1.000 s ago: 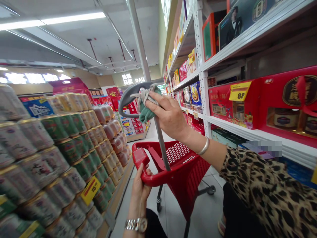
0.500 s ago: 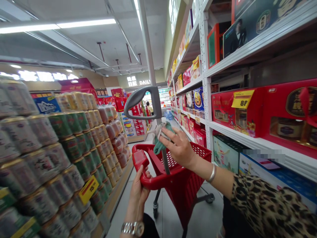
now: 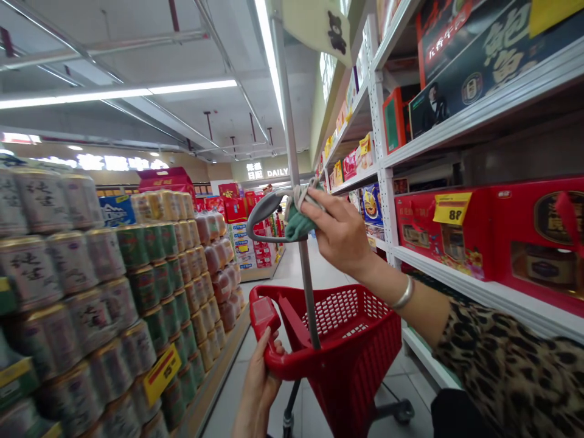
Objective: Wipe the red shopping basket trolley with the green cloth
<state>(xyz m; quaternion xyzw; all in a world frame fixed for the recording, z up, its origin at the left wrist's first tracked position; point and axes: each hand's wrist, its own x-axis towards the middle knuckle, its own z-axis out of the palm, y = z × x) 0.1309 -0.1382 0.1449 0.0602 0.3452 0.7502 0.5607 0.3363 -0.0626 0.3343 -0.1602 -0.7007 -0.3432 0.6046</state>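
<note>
A red plastic shopping cart [image 3: 340, 365] stands in front of me, with a grey metal pole [image 3: 309, 298] rising from its handle end. My left hand [image 3: 266, 365] is wrapped round the red handle [image 3: 266, 319] at the cart's near left side. My right hand [image 3: 340, 228] presses a green and grey cloth [image 3: 298, 220] around the pole. The cloth sits at the grey loop handle [image 3: 262, 225] and covers part of its joint with the pole. At the top of the pole is a pale sign [image 3: 319, 27] with a small bear, partly cut off.
Stacked packs of cans [image 3: 82, 304] line the left side on a low platform. White metal shelves [image 3: 387, 207] on the right hold red gift boxes [image 3: 538, 243] and dark boxes [image 3: 479, 67]. A tiled aisle floor [image 3: 241, 365] runs ahead to a display of boxes [image 3: 246, 243].
My right hand and the cloth have moved up the pole, from below the grey loop handle to the handle itself. My left hand keeps its hold on the cart handle. The view has tilted upward.
</note>
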